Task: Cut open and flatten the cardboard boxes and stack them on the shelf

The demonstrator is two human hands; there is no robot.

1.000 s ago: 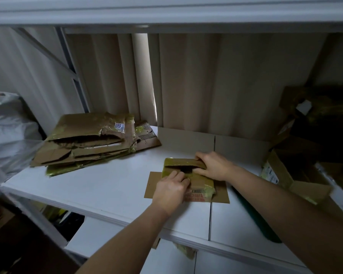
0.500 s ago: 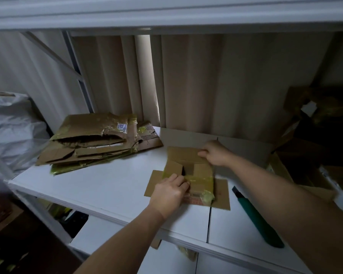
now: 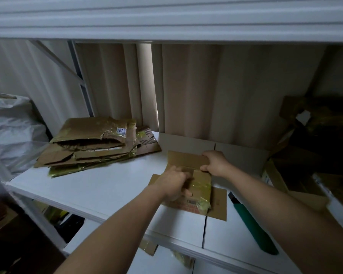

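A: While the flattened stack point(image 3: 95, 143) is waiting at the left of the shelf point(image 3: 107, 186), which step is going on?

B: Flattening. The left hand point(image 3: 173, 183) is gripping the small box point(image 3: 196, 184); the right hand point(image 3: 214, 163) is pinching its far flap point(image 3: 186, 160). Next, I think, pressing flat and stacking leftward.

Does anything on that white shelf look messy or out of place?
Yes: the stack of flattened brown cardboard boxes lies askew, with torn edges and crumpled yellowish tape. The green utility knife lies loose near the shelf's front edge.
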